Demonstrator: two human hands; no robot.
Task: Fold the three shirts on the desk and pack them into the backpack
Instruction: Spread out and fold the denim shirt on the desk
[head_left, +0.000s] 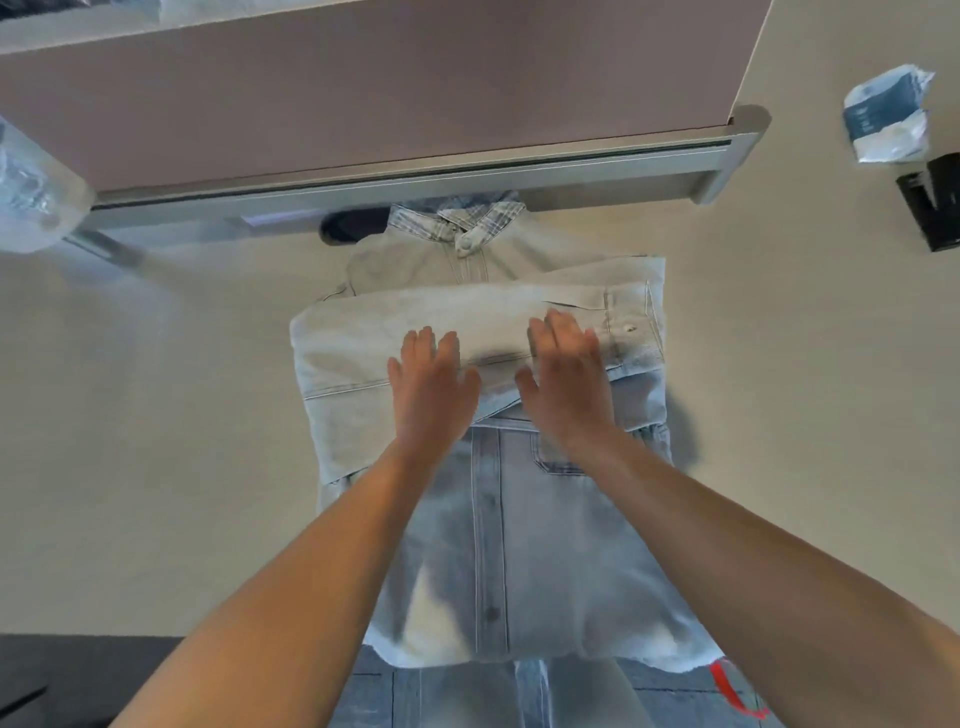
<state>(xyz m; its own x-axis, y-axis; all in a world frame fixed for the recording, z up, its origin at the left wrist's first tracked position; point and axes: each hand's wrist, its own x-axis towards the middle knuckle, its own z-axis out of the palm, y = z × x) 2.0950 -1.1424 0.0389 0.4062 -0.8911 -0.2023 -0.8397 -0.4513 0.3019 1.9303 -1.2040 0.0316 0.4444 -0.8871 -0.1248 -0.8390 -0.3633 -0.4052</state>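
Observation:
A light blue denim shirt (519, 545) lies face up on the beige desk (156, 441), collar toward the far partition, hem hanging over the near edge. Its sides are folded inward and a sleeve (467, 317) lies across the chest. My left hand (431, 384) presses flat on the folded sleeve left of centre, fingers straight. My right hand (569, 379) presses flat beside it, next to the buttoned cuff (631, 322). No backpack and no other shirts show clearly.
A grey partition with a metal rail (415, 182) borders the desk's far side. A clear plastic bag (31, 192) sits at far left. A blue-white packet (888, 117) and a black object (935, 202) lie at far right. Dark floor shows below left.

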